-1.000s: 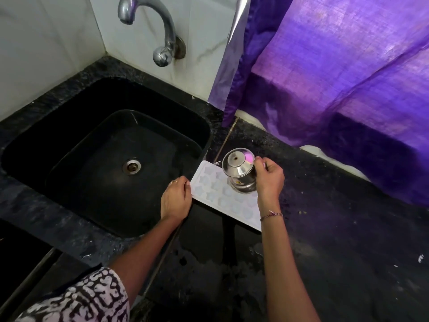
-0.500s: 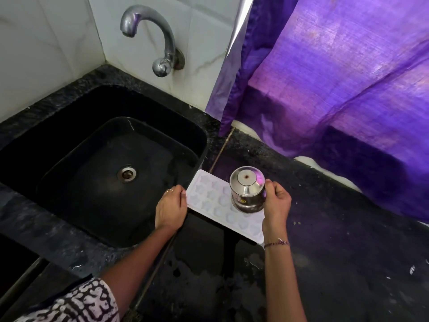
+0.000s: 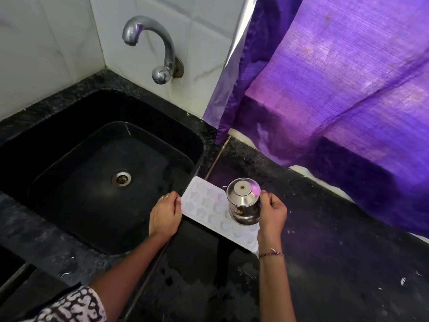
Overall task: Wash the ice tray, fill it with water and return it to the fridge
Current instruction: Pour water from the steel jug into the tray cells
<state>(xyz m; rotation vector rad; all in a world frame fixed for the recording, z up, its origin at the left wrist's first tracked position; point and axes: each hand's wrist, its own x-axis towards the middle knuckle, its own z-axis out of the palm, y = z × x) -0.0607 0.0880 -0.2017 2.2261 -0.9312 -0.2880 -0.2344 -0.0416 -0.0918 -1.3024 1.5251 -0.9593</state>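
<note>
A white ice tray (image 3: 206, 203) lies flat on the black counter just right of the sink, with several shaped pockets. My left hand (image 3: 164, 214) holds the tray's near-left edge. My right hand (image 3: 272, 212) grips the side of a small steel jug (image 3: 243, 202) with a domed lid. The jug is upright over the tray's right half; whether it touches the tray I cannot tell.
A deep black sink (image 3: 176, 135) with a steel drain (image 3: 121, 178) is at the left. A steel tap (image 3: 151, 47) juts from the white tiled wall. A purple sheet (image 3: 336, 77) hangs behind the black counter (image 3: 336, 252).
The jug has turned from tilted toward the tray to upright, over the tray's right half. My left hand stays on the tray's edge.
</note>
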